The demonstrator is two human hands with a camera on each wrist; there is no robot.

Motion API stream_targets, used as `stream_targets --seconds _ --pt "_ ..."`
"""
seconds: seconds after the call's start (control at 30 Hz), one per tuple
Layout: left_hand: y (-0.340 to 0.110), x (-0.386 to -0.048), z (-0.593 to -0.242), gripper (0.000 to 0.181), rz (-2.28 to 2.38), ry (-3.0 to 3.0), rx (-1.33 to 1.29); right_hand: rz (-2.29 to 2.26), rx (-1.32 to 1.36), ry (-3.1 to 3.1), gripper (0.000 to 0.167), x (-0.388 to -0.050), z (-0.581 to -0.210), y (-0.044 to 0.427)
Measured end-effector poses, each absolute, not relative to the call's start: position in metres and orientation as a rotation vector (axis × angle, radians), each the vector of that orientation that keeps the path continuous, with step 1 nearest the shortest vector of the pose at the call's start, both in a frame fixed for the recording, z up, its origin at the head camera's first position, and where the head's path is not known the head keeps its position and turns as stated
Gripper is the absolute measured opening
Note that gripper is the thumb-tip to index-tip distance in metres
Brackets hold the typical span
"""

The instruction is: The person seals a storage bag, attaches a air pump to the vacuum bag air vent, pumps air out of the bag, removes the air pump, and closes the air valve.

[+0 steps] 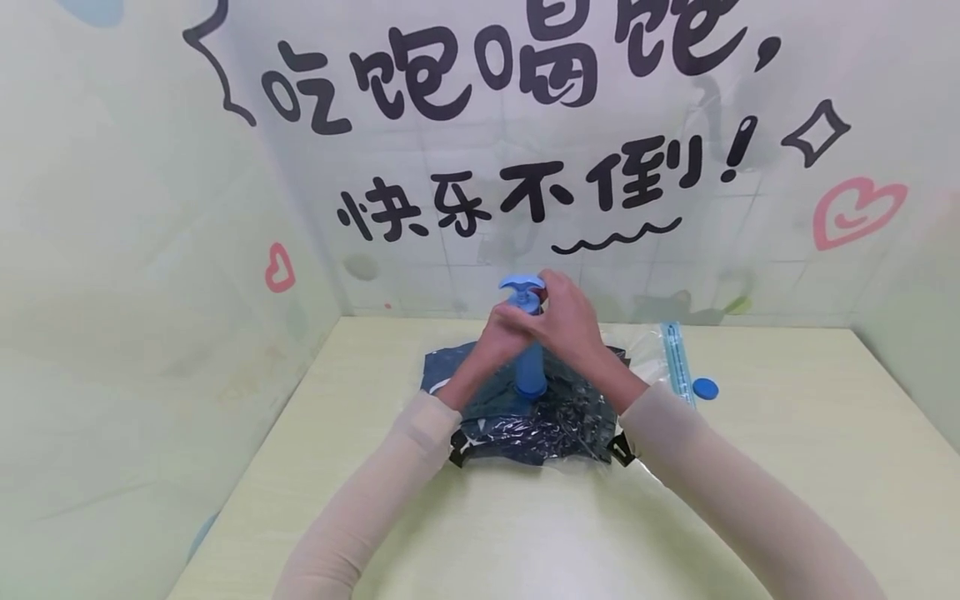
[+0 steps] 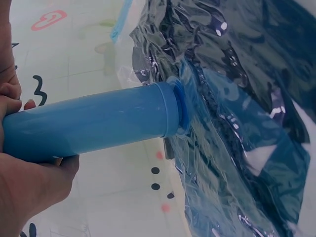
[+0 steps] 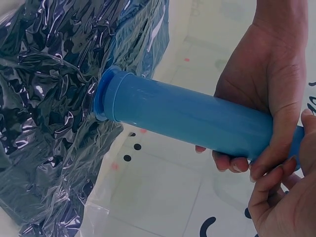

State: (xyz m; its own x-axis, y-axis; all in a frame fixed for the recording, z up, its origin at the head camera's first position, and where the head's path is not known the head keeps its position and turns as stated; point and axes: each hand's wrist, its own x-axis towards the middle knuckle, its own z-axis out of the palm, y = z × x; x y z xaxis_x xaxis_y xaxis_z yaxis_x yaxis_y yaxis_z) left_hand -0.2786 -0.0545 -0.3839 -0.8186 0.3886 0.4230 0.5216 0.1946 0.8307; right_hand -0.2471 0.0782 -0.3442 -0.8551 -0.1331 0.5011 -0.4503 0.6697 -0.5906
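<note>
A blue hand pump (image 1: 530, 367) stands nearly upright on a wrinkled clear plastic bag (image 1: 570, 421) with dark blue contents. My left hand (image 1: 504, 335) grips the upper part of its cylinder, fingers wrapped round in the right wrist view. Above and beside it, my right hand (image 1: 572, 321) holds the pump's top end by the light-blue handle (image 1: 522, 283); its fingers are curled and close to the left hand's. In the left wrist view, the cylinder (image 2: 98, 121) meets the bag (image 2: 222, 123) at its flanged base. My right palm hides part of the handle.
A blue round cap (image 1: 705, 388) lies on the table (image 1: 787, 467) right of the bag. The bag's blue zip strip (image 1: 677, 362) runs along its right side. Black clip-like pieces (image 1: 621, 448) show at the front corners. A printed wall covering (image 1: 465, 287) stands behind.
</note>
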Motion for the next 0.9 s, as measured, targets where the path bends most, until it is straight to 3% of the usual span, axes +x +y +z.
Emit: stream_targets --seconds 0.2,0.43,0.57,0.73,0.9 --pt "-0.059 -0.273 -0.382 0.011 -1.684 -2.405 -0.908 1.034 0.441 -2.446 0.054 -0.245 -0.348 0.077" --pt "-0.080 -0.268 -0.395 0.077 -1.623 -2.746 -1.070 1.044 0.397 -2.459 0.054 -0.244 -0.349 0.074" --pt "-0.089 -0.261 -0.412 0.091 -1.108 -3.189 -1.066 1.043 0.373 -2.487 0.056 -0.242 -0.349 0.071" --pt "-0.089 -0.254 -0.419 0.103 -0.255 -3.516 -0.883 0.948 0.358 -2.537 0.067 -0.243 -0.356 0.069" --pt "-0.088 -0.253 -0.421 0.105 -0.154 -3.566 -0.706 0.925 0.367 -2.595 0.069 -0.243 -0.365 0.072"
